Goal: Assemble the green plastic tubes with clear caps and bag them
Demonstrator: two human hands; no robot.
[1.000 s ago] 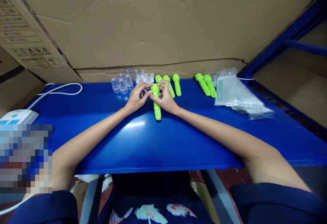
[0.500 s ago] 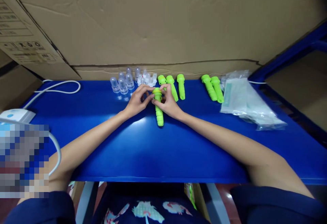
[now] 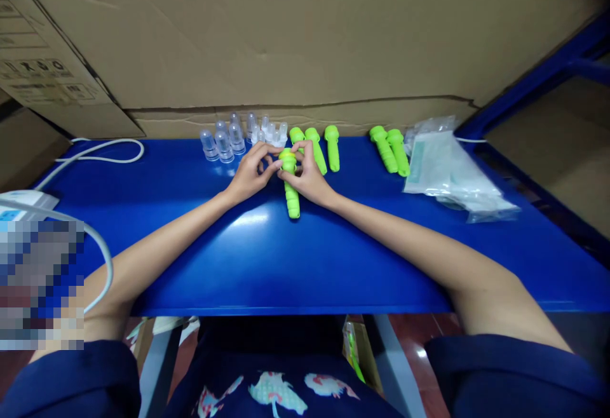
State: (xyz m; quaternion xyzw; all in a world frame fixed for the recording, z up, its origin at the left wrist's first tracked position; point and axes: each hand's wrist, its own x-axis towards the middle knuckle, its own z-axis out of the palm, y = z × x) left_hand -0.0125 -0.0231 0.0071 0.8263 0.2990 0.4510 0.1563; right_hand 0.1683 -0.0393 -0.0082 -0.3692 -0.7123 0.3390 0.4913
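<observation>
a: what is being held at the blue worktop [image 3: 286,265]?

b: a lime-green tube [image 3: 292,203] is gripped at its thick head by both hands, about midway along the worktop and nearer the back edge than the front. its narrow end is pointed toward the front edge.

a: how are the fingers placed?

b: the head is pinched from one side by the thumb and bent forefinger of the left hand [image 3: 251,170]; from the other it is clasped by the right hand [image 3: 312,180], forefinger curled at the top. whether the tube is borne by the worktop or lifted just above it cannot be made out.

a: and what is set out around them?

b: along the back edge, clear domed pieces [image 3: 223,147] are stood beside small white pieces [image 3: 270,134]. three spare tubes [image 3: 332,150] are laid beyond the right hand, one partly hidden. a further pair [image 3: 384,150] is seen toward the back right corner, beside plastic packets [image 3: 431,162].

a: the back left corner?

b: a white cable [image 3: 109,161] is looped there.
</observation>
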